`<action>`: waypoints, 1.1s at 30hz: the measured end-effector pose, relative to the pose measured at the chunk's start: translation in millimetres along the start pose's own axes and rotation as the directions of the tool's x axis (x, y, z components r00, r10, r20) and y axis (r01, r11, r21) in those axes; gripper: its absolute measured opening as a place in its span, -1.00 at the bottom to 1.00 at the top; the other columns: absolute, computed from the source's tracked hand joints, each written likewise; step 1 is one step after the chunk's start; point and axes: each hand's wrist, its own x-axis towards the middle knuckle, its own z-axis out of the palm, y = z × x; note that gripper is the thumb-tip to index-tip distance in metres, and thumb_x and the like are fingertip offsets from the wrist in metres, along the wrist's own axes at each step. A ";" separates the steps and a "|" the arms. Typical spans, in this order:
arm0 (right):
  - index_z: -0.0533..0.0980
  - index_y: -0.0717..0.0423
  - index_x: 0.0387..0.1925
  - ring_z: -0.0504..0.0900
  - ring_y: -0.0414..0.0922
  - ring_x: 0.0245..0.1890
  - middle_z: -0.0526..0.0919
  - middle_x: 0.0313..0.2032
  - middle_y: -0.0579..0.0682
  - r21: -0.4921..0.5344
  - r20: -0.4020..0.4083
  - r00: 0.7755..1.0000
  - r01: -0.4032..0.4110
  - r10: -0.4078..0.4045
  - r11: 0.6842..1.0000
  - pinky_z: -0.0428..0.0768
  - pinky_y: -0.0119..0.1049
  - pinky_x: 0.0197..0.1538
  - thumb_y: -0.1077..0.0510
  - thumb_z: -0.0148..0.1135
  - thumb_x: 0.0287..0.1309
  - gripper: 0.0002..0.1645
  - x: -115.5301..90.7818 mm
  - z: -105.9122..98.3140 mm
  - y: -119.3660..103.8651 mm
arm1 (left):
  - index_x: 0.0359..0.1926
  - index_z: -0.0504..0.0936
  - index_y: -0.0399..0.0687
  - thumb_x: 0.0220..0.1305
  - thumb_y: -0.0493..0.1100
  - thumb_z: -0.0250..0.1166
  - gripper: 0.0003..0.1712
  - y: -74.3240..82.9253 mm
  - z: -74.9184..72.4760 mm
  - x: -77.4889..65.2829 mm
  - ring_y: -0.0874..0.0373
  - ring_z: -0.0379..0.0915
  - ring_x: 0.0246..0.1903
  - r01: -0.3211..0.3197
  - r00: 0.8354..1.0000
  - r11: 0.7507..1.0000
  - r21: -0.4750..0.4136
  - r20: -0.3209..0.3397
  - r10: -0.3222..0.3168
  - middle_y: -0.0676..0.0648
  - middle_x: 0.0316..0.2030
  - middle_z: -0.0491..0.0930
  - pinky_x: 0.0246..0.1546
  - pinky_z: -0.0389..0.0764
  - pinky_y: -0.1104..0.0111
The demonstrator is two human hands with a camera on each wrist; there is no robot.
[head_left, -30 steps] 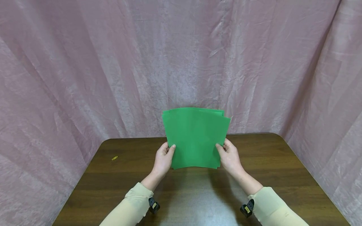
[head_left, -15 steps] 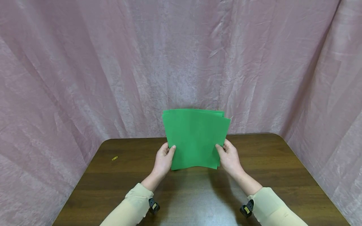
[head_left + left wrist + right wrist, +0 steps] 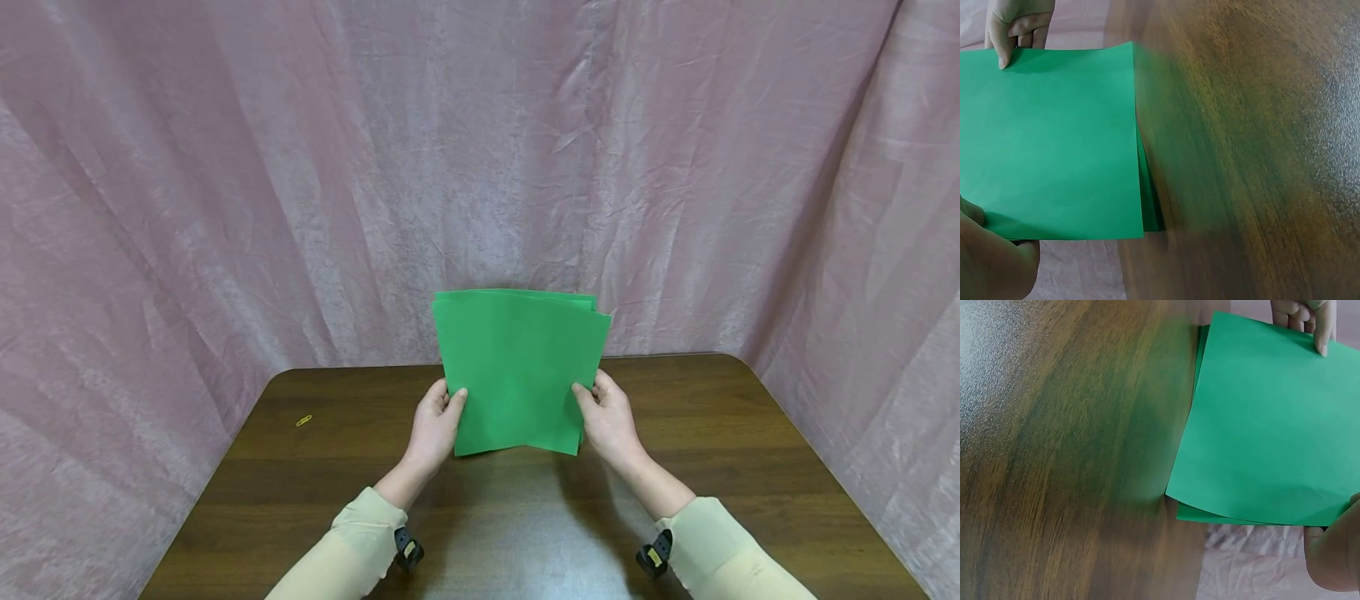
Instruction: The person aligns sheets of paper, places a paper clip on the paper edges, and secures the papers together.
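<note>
Between my two hands a small stack of green paper sheets is held up, tilted toward me over the table. My left hand pinches its left edge, thumb on the front face and fingers behind. On the opposite edge my right hand pinches it in the same way. The sheets are not aligned: a rear one shows past the front one at the top right. In the left wrist view the lower edges of the green sheets stand apart, and the right wrist view shows the front sheet bowed slightly.
A yellow paper clip lies on the left part of the brown wooden table. Behind the table hangs a pink curtain, which also runs along the right side. A black wrist strap sits by the left sleeve.
The front sheet's lower edge has slid slightly down and now covers more of the sheet behind it. Both hands have stayed nearly in place, still gripping the paper.
</note>
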 end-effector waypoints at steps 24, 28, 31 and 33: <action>0.51 0.25 0.12 0.68 0.02 -0.19 0.72 -0.14 0.26 -0.041 -0.018 1.000 0.015 -0.016 0.999 0.71 -0.14 -0.16 0.25 0.05 0.53 -0.74 -2.3 -2.4 4.6 | 0.29 0.44 -0.25 0.61 -0.19 0.07 -0.64 -9.2 2.9 -2.2 -0.20 0.64 -0.05 -0.016 1.000 1.000 -0.014 0.008 0.016 -0.28 0.04 0.64 -0.08 0.67 -0.09; 0.52 0.26 0.08 0.71 0.04 -0.22 0.73 -0.17 0.27 -0.025 -0.024 0.999 0.033 -0.033 0.999 0.73 -0.11 -0.19 0.27 0.06 0.52 -0.77 -2.8 -0.7 2.5 | 0.25 0.48 -0.26 0.60 -0.20 0.09 -0.67 -8.4 5.1 -1.3 -0.16 0.66 -0.06 -0.051 0.999 0.999 -0.012 -0.018 0.051 -0.27 0.03 0.66 -0.09 0.69 -0.05; 0.53 0.27 0.04 0.72 0.03 -0.24 0.74 -0.20 0.27 -0.030 -0.034 0.998 0.046 -0.047 0.998 0.73 -0.11 -0.20 0.27 0.07 0.51 -0.79 -2.3 0.2 2.9 | 0.24 0.49 -0.27 0.59 -0.23 0.09 -0.68 -7.7 6.4 -0.5 -0.15 0.66 -0.07 -0.070 0.997 0.997 -0.011 -0.033 0.070 -0.27 0.02 0.66 -0.09 0.69 -0.04; 0.53 0.28 0.03 0.72 0.03 -0.24 0.74 -0.21 0.27 -0.037 -0.041 0.998 0.052 -0.053 0.998 0.73 -0.12 -0.21 0.26 0.08 0.51 -0.79 -2.1 0.5 3.3 | 0.23 0.50 -0.27 0.59 -0.24 0.09 -0.68 -8.0 6.8 0.0 -0.15 0.66 -0.08 -0.075 0.996 0.997 -0.008 -0.039 0.075 -0.27 0.01 0.66 -0.10 0.69 -0.05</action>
